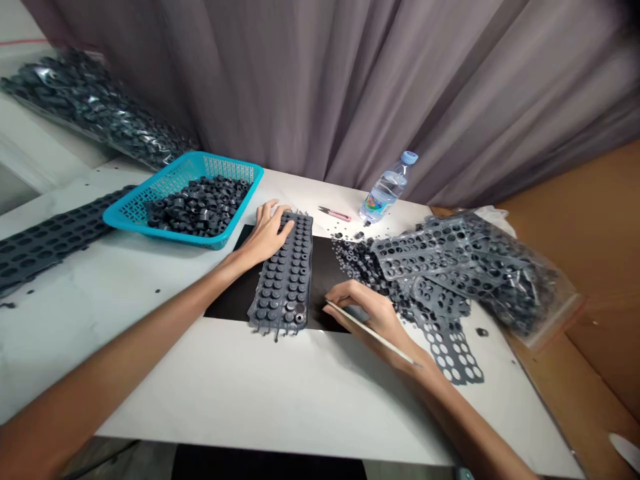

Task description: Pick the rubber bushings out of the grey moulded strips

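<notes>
A dark grey moulded rubber sheet (pixel 283 280) with rows of round raised studs lies on a black mat (pixel 327 280). My left hand (pixel 270 233) rests over the sheet's far left edge, fingers apart and pressing on it. Just right of the sheet, my right hand (pixel 367 310) is closed around a thin whitish stick (pixel 377 337), held like a pen, its tip pointing toward the sheet. One stud at the near right corner looks different, with a lighter ring. Beside my right hand lies a heap of small black rubber pieces (pixel 367 263).
A blue basket (pixel 225 240) of black rubber pieces stands left, near another sheet (pixel 50 233) and a large filled bag (pixel 100 107). Pink-handled thread snips (pixel 336 213) and a water bottle (pixel 385 193) are behind. Punched-out sheets (pixel 450 347) and a plastic bag (pixel 530 293) lie right.
</notes>
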Demonstrator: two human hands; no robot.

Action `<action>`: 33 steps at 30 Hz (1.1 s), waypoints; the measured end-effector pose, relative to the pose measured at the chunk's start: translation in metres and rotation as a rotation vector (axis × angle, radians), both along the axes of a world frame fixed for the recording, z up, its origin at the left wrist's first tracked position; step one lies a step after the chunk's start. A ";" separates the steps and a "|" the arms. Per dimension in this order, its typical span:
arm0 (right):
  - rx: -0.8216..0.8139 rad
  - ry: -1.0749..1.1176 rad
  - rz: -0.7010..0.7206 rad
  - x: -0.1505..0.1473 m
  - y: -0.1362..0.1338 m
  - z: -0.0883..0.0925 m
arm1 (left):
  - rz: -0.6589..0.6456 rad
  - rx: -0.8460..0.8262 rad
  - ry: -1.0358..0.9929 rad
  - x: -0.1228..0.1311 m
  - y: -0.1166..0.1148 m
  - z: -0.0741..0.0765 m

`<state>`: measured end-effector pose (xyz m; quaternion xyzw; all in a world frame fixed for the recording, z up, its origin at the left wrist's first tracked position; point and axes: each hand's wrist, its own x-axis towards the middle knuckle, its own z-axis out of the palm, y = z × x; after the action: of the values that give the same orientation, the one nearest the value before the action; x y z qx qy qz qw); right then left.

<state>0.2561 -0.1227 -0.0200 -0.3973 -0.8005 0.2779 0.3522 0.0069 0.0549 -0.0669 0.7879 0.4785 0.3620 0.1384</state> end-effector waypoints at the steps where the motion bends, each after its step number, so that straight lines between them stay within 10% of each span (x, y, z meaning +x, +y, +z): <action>1: 0.015 0.009 0.006 -0.002 0.000 0.000 | -0.015 -0.006 -0.004 -0.003 -0.009 0.007; 6: -0.030 -0.029 0.088 -0.012 0.000 0.010 | -0.494 -0.256 -0.020 -0.029 -0.079 0.048; 11: -0.033 -0.105 0.218 -0.023 0.000 0.015 | -0.605 -0.327 0.203 -0.047 -0.124 0.055; 33: 0.065 -0.265 0.247 -0.029 -0.001 -0.009 | -0.602 -0.170 0.219 -0.040 -0.124 0.032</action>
<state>0.2273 -0.1236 -0.0290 -0.3175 -0.8912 0.2382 0.2195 -0.0332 -0.0693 -0.0347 0.9139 0.2647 0.1766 0.2522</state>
